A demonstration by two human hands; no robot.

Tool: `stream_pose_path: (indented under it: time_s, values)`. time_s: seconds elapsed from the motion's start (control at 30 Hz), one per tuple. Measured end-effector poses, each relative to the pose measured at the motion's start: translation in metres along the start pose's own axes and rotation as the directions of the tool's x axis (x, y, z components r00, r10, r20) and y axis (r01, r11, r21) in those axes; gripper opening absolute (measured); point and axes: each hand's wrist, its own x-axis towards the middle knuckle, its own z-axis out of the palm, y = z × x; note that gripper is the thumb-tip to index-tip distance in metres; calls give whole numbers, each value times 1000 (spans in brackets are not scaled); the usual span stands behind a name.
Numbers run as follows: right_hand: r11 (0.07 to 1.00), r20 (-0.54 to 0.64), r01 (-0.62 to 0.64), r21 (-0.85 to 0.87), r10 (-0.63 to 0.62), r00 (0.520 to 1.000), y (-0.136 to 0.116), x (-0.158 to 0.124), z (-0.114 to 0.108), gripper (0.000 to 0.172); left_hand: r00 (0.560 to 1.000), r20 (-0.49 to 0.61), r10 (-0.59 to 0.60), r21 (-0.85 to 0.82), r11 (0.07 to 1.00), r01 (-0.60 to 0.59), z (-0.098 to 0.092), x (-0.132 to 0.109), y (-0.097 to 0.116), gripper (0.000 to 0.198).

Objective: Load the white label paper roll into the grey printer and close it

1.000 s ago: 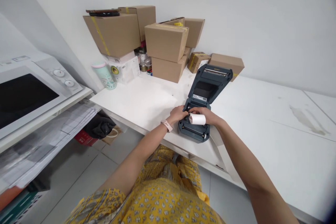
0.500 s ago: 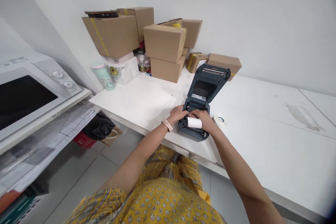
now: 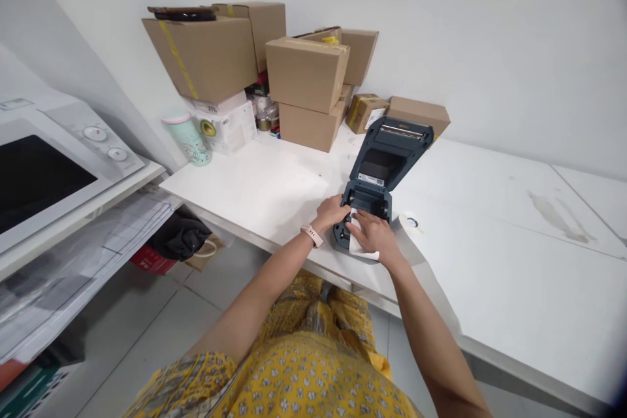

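A dark grey label printer (image 3: 365,194) stands on the white table with its lid (image 3: 392,150) tilted up and back. My left hand (image 3: 333,211) is closed on the printer's left side, its thumb over the edge. A strip of white label paper (image 3: 360,247) lies across the printer's front edge, its front end a little curled. On that strip my right hand (image 3: 376,233) rests flat with the fingers spread, hiding part of the paper and the inside of the printer. Just right of the printer a white roll (image 3: 410,222) with a dark blue core lies on the table.
Several cardboard boxes (image 3: 306,75) are stacked against the wall behind the printer. A mint tumbler (image 3: 189,138) and a white box (image 3: 230,128) stand at the table's back left. On a side shelf sits a white microwave (image 3: 59,150). The table's front edge (image 3: 274,248) runs close to my body.
My right hand has moved from inside the printer onto the paper, its fingers now spread. The paper, earlier curled up, now lies flattened over the front edge. My left hand stays put.
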Motion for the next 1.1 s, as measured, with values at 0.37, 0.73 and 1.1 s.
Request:
stream_pose_path:
  time_s: [0.37, 0.73, 1.1]
  values:
    - [987, -82, -68, -144, 56, 995, -18, 1, 3, 48, 999, -31, -24, 54, 998, 26, 3, 0, 2, 37]
    - [976, -409, -28, -215, -64, 910, -41, -46, 26, 55, 999, -33, 11, 33, 999, -9, 2, -1, 2, 34]
    - [984, -408, -22, -174, -51, 911, -52, -54, 35, 65, 999, -37, -2, 24, 1000, 3, 3, 0, 1, 36]
